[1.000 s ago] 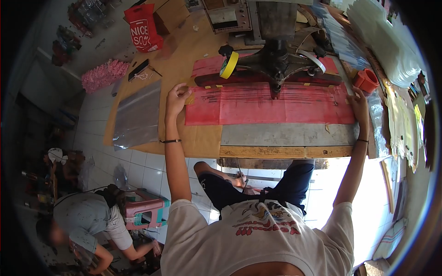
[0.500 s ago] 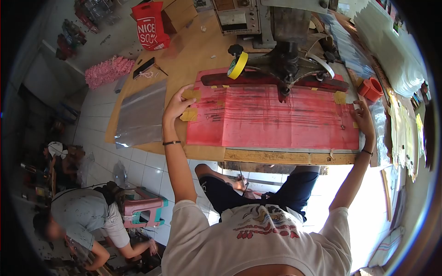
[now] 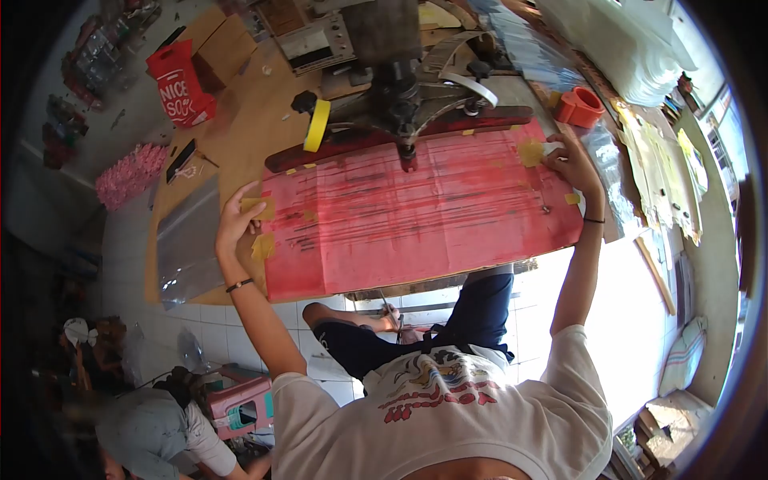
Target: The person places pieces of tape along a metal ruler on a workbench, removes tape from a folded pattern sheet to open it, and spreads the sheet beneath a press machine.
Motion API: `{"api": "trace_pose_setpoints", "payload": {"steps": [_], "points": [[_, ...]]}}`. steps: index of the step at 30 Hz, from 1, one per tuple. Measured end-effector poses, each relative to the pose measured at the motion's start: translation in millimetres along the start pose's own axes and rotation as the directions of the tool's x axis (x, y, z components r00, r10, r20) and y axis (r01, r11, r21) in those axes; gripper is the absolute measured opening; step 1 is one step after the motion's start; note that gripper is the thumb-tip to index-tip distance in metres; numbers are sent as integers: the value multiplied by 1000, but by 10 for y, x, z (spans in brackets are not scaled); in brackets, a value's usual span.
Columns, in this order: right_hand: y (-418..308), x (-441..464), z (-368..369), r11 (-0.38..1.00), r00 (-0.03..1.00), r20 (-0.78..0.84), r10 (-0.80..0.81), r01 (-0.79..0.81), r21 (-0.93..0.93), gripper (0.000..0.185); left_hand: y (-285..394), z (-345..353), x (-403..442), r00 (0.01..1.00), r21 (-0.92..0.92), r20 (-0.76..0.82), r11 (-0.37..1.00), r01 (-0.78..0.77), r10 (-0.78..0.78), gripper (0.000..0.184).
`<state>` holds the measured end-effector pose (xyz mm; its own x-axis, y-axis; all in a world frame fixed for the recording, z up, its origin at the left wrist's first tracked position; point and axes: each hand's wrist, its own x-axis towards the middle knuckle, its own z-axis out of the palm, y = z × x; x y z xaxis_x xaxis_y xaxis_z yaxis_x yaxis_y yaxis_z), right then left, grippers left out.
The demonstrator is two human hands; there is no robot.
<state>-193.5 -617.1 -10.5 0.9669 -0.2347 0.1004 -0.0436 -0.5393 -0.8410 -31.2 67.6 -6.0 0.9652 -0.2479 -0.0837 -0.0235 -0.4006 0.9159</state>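
A red sheet (image 3: 424,216) with dark streaks and yellow tape patches lies in front of me, its near edge at the table's front edge. My left hand (image 3: 239,218) is closed on its left edge, thumb over a yellow tape patch (image 3: 262,246). At the upper right corner, my right hand (image 3: 576,166) pinches the sheet's edge beside another tape patch (image 3: 530,152). The fingertips under the sheet are hidden. Along its far edge runs the long dark bar (image 3: 480,120) of a press head (image 3: 400,104).
Yellow tape (image 3: 318,126) and white tape (image 3: 472,88) rolls hang on the press. A clear plastic sheet (image 3: 190,240) lies left, near a phone (image 3: 182,159). An orange tape dispenser (image 3: 580,107) stands right. Another person (image 3: 152,432) bends low beside a pink stool (image 3: 240,404).
The red sheet has come toward me with both hands, out from beneath the bar, and now covers part of the table's front edge. My view has turned somewhat.
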Motion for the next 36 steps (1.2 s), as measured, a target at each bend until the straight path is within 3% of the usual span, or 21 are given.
{"api": "trace_pose_setpoints", "payload": {"steps": [5, 9, 16, 17, 18, 26, 36], "points": [[72, 15, -47, 991, 994, -11, 107, -106, 80, 40, 217, 126, -91, 999, 29, 2, 998, 47, -47, 58], [-35, 61, -22, 995, 995, -62, 79, -82, -54, 34, 195, 100, -66, 998, 14, 25, 998, 58, -59, 60], [186, 158, -65, 998, 999, -49, -5, 2, -63, 38, 176, 40, -64, 994, 74, 95, 996, 42, -49, 64], [178, 156, -80, 996, 998, -39, 57, -59, -63, 38, 178, 52, -64, 994, 84, 101, 996, 40, -48, 64], [155, 147, -78, 995, 997, -35, 72, -70, 67, 36, 199, 55, -47, 993, 89, 111, 996, 29, -39, 64], [422, 233, -137, 997, 996, -65, -62, 58, -48, 33, 198, 140, 1, 1000, 138, 1, 990, -5, 5, 58], [250, 206, -168, 986, 997, -77, -18, 5, -166, 35, 178, 146, -1, 1000, 147, 17, 989, -7, 4, 53]]}}
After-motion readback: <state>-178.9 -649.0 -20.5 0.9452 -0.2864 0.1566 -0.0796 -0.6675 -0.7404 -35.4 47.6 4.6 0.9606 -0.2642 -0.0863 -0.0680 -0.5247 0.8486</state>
